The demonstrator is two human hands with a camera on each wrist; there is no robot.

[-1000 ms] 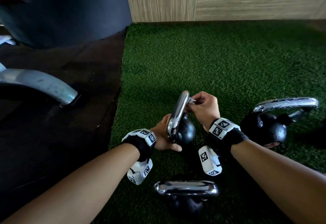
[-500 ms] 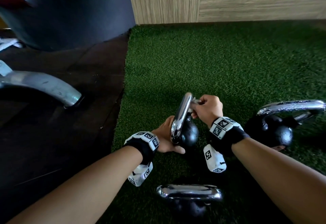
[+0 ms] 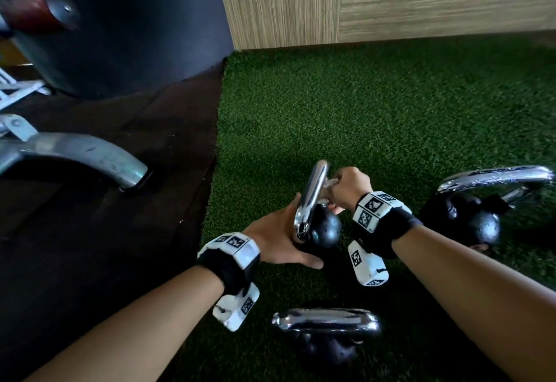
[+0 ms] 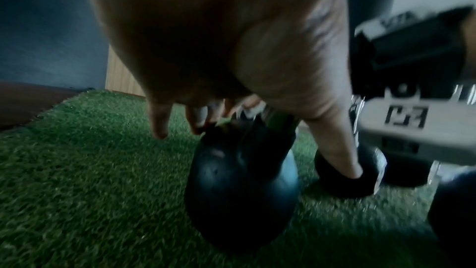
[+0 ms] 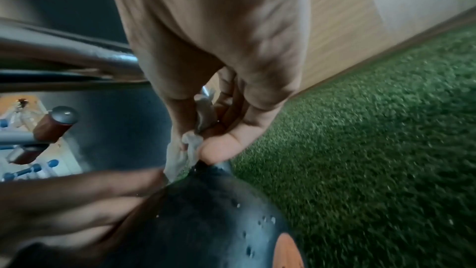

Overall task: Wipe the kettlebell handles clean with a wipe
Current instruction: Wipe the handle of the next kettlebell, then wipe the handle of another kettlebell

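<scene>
A black kettlebell [image 3: 326, 231] with a chrome handle [image 3: 313, 189] is tilted on the green turf [image 3: 361, 104]. My left hand [image 3: 282, 234] cups its ball from the left with fingers laid along it and the thumb stretched out beneath. My right hand [image 3: 346, 186] pinches a crumpled whitish wipe [image 5: 185, 150] against the handle's right leg, just above the ball [image 5: 206, 221]. The left hand's fingers [image 5: 77, 201] lie across the ball in the right wrist view. Part of the wipe [image 3: 329, 182] shows between handle and knuckles.
A second kettlebell [image 3: 469, 225] with a chrome handle [image 3: 496, 178] stands to the right. A third kettlebell's handle [image 3: 328, 321] lies close below my wrists. Left of the turf are dark flooring [image 3: 105, 216], a grey machine foot [image 3: 90, 153] and a dark column [image 3: 135, 20].
My right hand has slid the wipe a little down the handle toward the ball. The left hand stays on the ball. The view has drifted slightly.
</scene>
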